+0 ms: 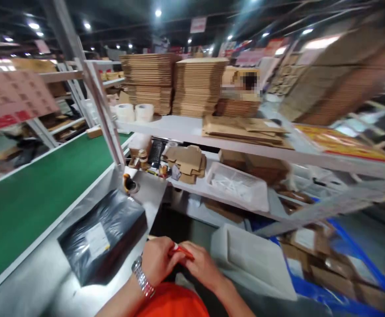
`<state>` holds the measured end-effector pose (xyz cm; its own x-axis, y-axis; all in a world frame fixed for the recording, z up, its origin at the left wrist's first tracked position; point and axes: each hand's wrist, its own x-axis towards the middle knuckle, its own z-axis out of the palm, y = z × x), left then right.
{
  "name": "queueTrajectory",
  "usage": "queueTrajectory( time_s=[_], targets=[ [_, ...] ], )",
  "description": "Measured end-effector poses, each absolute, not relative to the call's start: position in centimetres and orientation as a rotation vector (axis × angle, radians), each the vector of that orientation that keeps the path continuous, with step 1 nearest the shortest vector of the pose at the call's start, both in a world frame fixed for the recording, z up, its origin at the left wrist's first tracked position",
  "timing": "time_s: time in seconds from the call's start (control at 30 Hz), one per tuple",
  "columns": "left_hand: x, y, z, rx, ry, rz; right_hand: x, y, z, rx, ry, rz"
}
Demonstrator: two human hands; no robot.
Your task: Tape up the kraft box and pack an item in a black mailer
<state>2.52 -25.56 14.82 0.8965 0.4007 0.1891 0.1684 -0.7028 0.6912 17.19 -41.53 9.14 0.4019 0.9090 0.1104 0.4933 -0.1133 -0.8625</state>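
Note:
My left hand (pixel 157 260), with a metal watch on its wrist, and my right hand (pixel 201 266) meet close to my body, both pinching a small red, pen-like object (pixel 181 251). What that object is stays unclear. A black plastic-wrapped parcel (pixel 105 235) with a white label lies on the grey metal table (pixel 30 281) just left of my left hand, not touched by either hand.
A green conveyor belt (pixel 30 193) runs along the left. A tape dispenser (pixel 129 184) sits beyond the parcel. Shelves ahead hold stacks of flat cardboard (pixel 175 83), tape rolls (pixel 135 112), folded boxes (pixel 186 164) and a white tray (pixel 238 185). A white bin (pixel 252 259) and cartons stand low right.

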Motion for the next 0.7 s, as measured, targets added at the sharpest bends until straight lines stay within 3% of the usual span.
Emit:
queueTrajectory(
  time_s=[0.1, 0.27, 0.7],
  targets=[
    [-3.2, -23.1, 15.7, 2.328, 0.511, 0.671, 13.9, -38.6, 11.6, -1.762, -1.302, 0.811],
    [-9.1, -20.7, 14.6, 2.098, 0.628, 0.479, 11.0, -34.3, 13.8, -1.658, -1.214, 1.024],
    [-10.2, -16.9, 12.9, 1.983, 1.016, 0.699, 12.7, -24.0, 11.9, -1.517, -1.072, 1.350]
  ],
)
